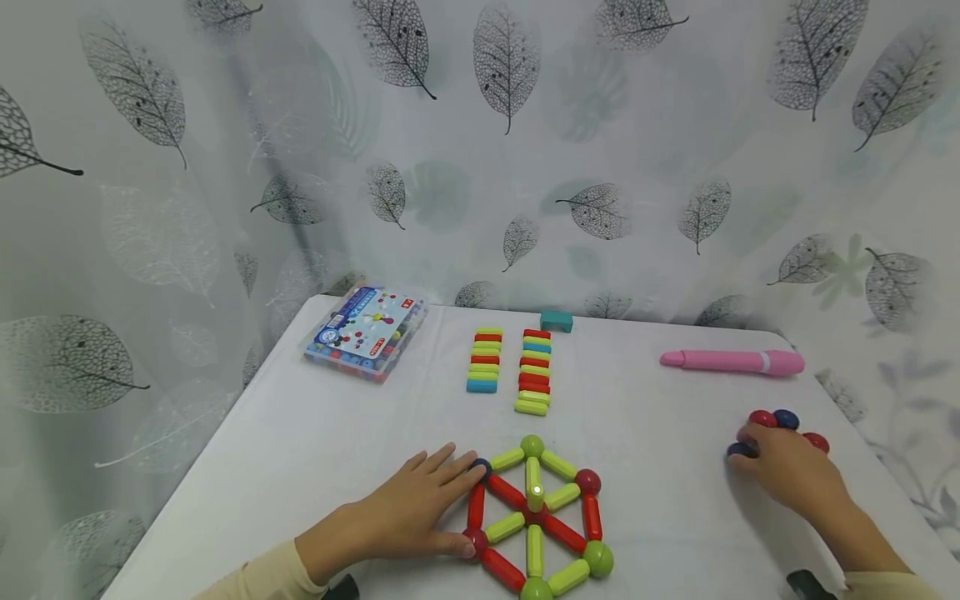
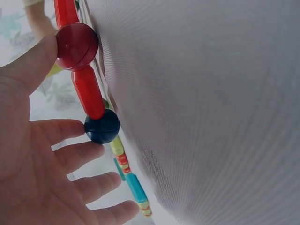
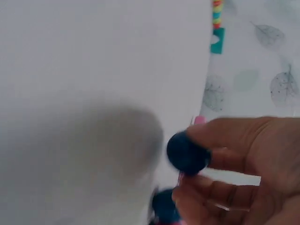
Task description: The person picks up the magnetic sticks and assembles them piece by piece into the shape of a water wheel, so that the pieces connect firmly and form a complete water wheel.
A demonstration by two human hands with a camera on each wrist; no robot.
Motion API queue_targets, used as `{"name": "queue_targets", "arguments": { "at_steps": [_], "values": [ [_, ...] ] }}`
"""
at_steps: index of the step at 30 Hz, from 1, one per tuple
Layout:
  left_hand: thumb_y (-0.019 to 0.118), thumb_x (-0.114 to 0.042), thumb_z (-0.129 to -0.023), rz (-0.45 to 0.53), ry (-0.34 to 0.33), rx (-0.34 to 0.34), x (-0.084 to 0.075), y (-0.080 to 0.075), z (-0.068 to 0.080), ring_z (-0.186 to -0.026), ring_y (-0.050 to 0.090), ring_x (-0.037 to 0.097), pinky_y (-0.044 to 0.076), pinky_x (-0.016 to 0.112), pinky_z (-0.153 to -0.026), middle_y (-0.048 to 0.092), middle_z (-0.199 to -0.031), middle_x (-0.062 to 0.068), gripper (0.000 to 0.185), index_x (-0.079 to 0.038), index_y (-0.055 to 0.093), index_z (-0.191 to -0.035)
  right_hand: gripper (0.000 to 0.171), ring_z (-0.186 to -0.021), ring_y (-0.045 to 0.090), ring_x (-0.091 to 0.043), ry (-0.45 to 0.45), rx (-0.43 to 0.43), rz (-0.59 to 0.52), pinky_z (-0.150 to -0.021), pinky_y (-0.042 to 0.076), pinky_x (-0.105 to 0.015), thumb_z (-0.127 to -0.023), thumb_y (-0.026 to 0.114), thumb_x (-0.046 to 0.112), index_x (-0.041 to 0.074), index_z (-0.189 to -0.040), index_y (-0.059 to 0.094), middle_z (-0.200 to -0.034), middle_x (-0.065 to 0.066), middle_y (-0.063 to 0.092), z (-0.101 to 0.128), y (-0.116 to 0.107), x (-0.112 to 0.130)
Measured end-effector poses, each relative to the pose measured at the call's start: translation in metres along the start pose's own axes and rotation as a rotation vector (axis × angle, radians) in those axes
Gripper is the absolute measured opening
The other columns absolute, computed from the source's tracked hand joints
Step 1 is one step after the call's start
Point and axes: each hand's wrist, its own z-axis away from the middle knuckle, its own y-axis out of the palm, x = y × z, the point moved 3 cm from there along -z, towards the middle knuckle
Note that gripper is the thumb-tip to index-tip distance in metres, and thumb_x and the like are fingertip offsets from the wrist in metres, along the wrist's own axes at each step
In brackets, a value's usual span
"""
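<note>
A flat wheel of red and yellow-green magnetic rods [image 1: 536,517] with ball joints lies at the table's near edge. My left hand [image 1: 442,504] rests flat against its left side. In the left wrist view the thumb touches a red ball [image 2: 77,46], and straight fingers lie by a red rod [image 2: 89,91] and a dark blue ball [image 2: 102,125]. At the right, my right hand [image 1: 750,450] sits among loose red and blue balls [image 1: 783,419]. Its fingertips pinch a dark blue ball [image 3: 187,152], and another blue ball [image 3: 164,206] lies below it.
Two rows of coloured rods [image 1: 483,360] [image 1: 534,371] lie mid-table, with a teal block [image 1: 556,321] behind them. A clear box of pieces [image 1: 366,332] sits back left and a pink pen [image 1: 731,361] back right. A leaf-print curtain hangs behind the white table [image 1: 300,450].
</note>
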Motion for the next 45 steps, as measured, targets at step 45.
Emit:
{"name": "queue_targets", "arguments": {
  "at_steps": [45],
  "values": [
    [0.057,-0.077,-0.086,-0.005,-0.003,-0.003,-0.002,0.000,0.000,-0.155,0.022,0.033,0.030,0.063,-0.118,0.029,-0.167,-0.005,0.094,-0.030,0.029,-0.162,0.046,-0.114,0.062,-0.030,-0.442,0.474,-0.984,-0.089,0.058,-0.029,-0.097,0.070,0.021,-0.002,-0.135,0.058,-0.123,-0.014,0.067,0.044,0.046,0.214]
  ]
}}
